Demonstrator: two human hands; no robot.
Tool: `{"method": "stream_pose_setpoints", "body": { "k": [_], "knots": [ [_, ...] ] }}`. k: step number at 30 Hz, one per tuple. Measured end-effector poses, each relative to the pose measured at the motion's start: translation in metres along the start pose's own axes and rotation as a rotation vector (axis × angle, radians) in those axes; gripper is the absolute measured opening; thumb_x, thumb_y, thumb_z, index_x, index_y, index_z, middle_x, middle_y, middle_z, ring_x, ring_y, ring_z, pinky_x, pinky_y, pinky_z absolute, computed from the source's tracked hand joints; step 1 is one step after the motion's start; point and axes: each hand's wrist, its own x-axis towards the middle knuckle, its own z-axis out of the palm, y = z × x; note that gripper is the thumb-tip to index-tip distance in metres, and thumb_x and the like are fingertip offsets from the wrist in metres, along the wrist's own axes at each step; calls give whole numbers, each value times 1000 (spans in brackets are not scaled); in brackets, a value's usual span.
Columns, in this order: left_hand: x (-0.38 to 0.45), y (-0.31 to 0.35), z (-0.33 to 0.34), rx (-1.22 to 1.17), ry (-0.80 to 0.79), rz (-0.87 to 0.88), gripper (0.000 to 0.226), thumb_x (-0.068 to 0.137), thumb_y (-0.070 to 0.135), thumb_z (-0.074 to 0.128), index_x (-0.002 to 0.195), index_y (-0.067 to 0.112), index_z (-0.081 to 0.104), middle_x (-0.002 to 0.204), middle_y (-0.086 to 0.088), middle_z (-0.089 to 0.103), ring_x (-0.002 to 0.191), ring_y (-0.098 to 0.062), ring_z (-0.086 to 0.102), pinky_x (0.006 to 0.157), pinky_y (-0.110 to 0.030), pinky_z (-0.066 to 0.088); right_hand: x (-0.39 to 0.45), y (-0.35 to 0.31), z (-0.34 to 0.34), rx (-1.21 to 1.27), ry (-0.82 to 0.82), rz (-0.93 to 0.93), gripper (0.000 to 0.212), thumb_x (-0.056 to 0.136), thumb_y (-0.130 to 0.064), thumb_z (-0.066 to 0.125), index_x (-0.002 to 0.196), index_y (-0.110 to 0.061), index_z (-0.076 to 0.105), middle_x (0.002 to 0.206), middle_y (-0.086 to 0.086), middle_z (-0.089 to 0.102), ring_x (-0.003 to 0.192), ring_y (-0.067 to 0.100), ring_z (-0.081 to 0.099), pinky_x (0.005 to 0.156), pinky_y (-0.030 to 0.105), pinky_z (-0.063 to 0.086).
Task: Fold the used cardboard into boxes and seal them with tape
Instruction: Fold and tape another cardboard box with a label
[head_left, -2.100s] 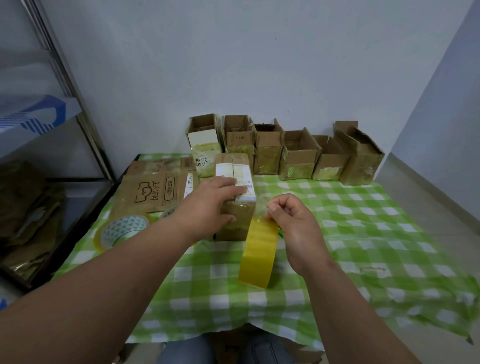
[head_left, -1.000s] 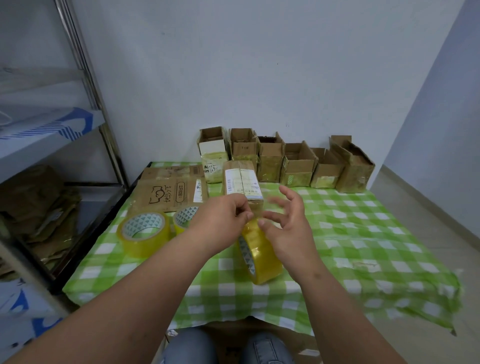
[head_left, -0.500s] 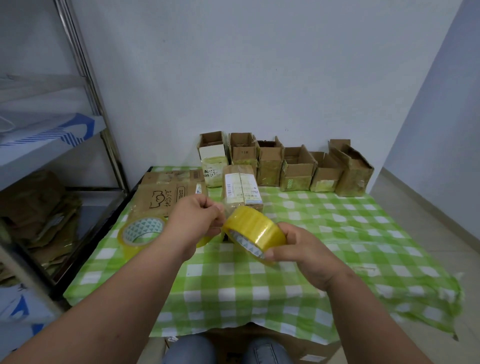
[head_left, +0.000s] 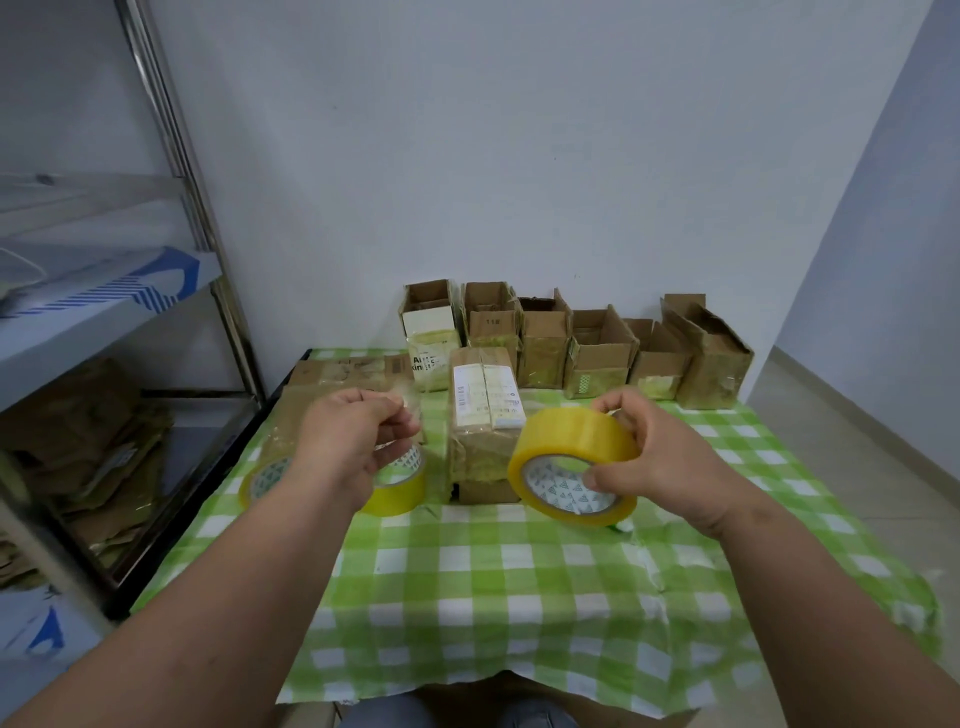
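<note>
The bench (head_left: 519, 587) carries the folded box (head_left: 480, 426) at its middle, within reach of both hands for sealing. The right hand (head_left: 654, 457) grips the tape roll (head_left: 571, 462) tilted; the left hand (head_left: 353, 441) pinches what seems a loose tape end.

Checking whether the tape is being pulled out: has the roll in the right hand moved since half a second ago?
Yes. The tape roll in the right hand has shifted rightward, from before the labelled box to its right side.
</note>
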Motion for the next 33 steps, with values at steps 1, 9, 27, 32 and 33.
{"method": "stream_pose_setpoints", "body": {
  "k": [1,9,27,32,33],
  "knots": [
    [1,-1,0,-3,10,-7,11,94,4,60,83,6,59,69,-9,66,55,-14,66,58,-29,56,1,1,-2,17,21,-20,54,56,-27,80,100,-41,54,93,5,67,81,26,68,65,40,56],
    [10,-15,16,-36,110,-28,8,92,3,62,84,5,61,71,-8,67,63,-19,67,63,-31,55,28,0,-15,-164,109,-80,46,56,-20,67,95,-41,53,85,0,57,62,5,51,49,16,40],
    [22,-37,29,16,215,-11,4,80,2,65,79,-1,62,64,-11,66,56,-18,67,51,-24,50,76,30,-23,-308,121,-5,51,54,-27,57,100,-50,56,89,-15,50,103,35,50,74,33,36],
    [19,-40,26,27,214,-3,6,79,2,66,81,-3,64,69,-14,67,57,-18,67,53,-25,51,75,31,-23,-298,102,22,47,54,-27,57,93,-54,56,88,-5,55,99,36,50,74,32,36],
    [18,-41,25,32,212,-2,5,79,2,66,80,-2,63,69,-14,66,56,-18,67,53,-26,50,75,31,-23,-301,99,26,47,54,-27,56,92,-55,56,88,-5,55,100,36,50,74,33,37]
  ]
}}
